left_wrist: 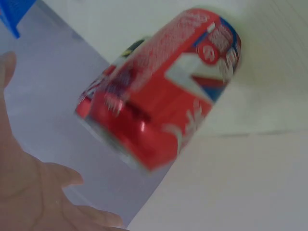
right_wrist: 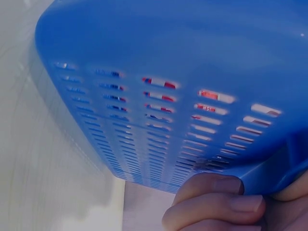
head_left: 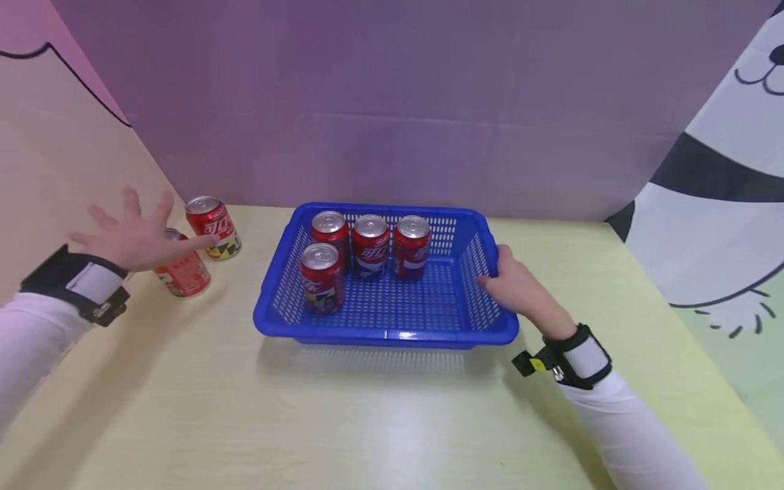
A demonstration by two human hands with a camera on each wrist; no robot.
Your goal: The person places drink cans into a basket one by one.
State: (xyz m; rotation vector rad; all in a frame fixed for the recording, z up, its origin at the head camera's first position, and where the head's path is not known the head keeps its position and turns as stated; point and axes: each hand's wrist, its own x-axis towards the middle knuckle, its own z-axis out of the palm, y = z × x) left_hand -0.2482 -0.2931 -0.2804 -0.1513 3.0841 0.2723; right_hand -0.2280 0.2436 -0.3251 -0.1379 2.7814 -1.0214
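A blue plastic basket (head_left: 392,335) with slotted walls stands on the table, holding several red soda cans (head_left: 370,246) upright in its left and back part. My right hand (head_left: 517,286) grips the basket's right rim; in the right wrist view its fingers (right_wrist: 211,204) curl under the rim against the slotted wall. On the left, my left hand (head_left: 137,238) is spread wide above a soda can (head_left: 186,273), which it partly covers in the head view. That can (left_wrist: 159,91) fills the middle of the left wrist view, apart from the fingers. Another soda can (head_left: 214,228) stands just behind it.
The pale wooden table (head_left: 380,422) meets a purple backdrop (head_left: 392,136) right behind the basket. A beige panel (head_left: 61,156) rises close beside the left cans. A panel with a cartoon animal (head_left: 723,224) borders the right side.
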